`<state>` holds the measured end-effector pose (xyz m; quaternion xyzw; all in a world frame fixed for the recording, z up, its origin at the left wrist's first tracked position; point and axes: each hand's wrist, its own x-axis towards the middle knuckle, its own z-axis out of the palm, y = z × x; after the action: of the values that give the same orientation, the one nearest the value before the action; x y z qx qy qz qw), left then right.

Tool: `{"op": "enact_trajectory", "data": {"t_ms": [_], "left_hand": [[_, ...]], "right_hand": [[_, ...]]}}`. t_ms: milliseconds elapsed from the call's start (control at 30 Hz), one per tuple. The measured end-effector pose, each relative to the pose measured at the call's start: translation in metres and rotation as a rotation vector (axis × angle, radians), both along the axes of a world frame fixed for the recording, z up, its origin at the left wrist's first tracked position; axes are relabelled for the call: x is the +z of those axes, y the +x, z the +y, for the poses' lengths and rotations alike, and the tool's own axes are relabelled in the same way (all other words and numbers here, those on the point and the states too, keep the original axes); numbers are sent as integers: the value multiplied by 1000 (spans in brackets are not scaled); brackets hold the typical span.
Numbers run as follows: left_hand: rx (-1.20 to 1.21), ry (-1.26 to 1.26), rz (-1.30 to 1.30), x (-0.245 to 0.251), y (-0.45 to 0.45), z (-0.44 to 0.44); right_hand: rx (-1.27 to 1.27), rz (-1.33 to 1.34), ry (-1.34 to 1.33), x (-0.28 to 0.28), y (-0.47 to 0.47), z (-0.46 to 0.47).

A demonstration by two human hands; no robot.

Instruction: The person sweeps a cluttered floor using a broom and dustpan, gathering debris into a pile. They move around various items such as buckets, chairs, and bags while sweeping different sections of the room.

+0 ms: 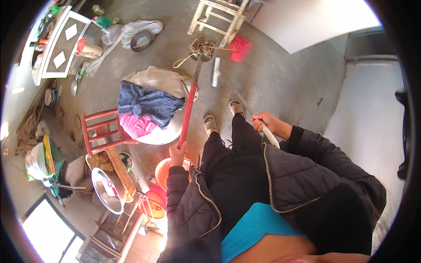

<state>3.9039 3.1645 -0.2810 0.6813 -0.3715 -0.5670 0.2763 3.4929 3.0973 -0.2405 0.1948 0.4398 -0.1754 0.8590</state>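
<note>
My left hand (178, 154) grips the lower end of a long red handle (190, 105). At its far end is a shovel-like head (203, 56), heaped with straw and dry debris that hide most of its shape. My right hand (269, 124) is closed around the pale grip of a thin-rodded, T-headed tool (234, 89). Its flat crossbar (215, 71) is over the concrete floor, to the right of the shovel-like head; whether it touches the floor I cannot tell. A crumpled pink-red bag or cloth (240, 48) lies beyond the crossbar.
A basin (158, 139) with blue and pink cloths stands left of the red handle, beside a red chair (102, 131). A worn wooden ladder-like stand (217, 16) is ahead. Orange buckets (161, 174) and a metal basin (107, 190) are near my left side. Plastic bags (139, 31) lie far left.
</note>
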Motion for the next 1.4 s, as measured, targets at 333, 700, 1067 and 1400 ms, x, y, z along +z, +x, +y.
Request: {"op": "enact_trajectory", "data": {"t_ms": [333,700,1067,1400], "left_hand": [[282,0,-27,11,-93,-2],[465,66,-19,4,-100,-45],[661,-24,-103,15,-132,-167],[935,-45,72,20,-147,-224]], "right_hand": [[815,175,-94,-5,-45,-88],[1182,266,-657,-64,52,-262],[1138,205,-844,-56,114,-440],[1035,181,-59,17,34,-487]]}}
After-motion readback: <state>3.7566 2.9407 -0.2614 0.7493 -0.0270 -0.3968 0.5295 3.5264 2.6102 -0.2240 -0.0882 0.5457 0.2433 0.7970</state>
